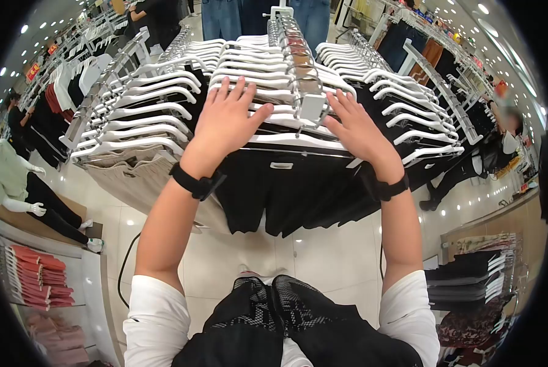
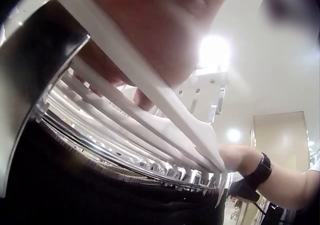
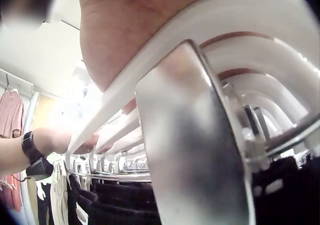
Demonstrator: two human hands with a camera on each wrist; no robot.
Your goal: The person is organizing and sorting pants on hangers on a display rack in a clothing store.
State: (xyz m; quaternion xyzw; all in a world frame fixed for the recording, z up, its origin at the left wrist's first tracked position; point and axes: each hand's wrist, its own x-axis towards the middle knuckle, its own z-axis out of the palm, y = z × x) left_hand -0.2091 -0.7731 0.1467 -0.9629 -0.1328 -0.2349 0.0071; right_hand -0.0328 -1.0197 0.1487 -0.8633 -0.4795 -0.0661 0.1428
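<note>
Your left hand (image 1: 225,122) and right hand (image 1: 359,131) lie flat, fingers spread, on the white hangers (image 1: 298,141) directly beneath your palms. Press evenly on both sides of the rail (image 1: 293,55) so the row sits level.

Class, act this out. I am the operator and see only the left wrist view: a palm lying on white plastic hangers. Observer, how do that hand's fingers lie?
Observer: In the head view the left hand lies flat on the row of white plastic hangers, with its fingers straight and spread.
Operator: And the other hand?
Observer: The right hand lies flat on the same row, fingers straight, across the shiny metal rail from the left.
Operator: What stands left of the rack?
Observer: A mannequin in a pale green top sits near the left edge of the picture.
</note>
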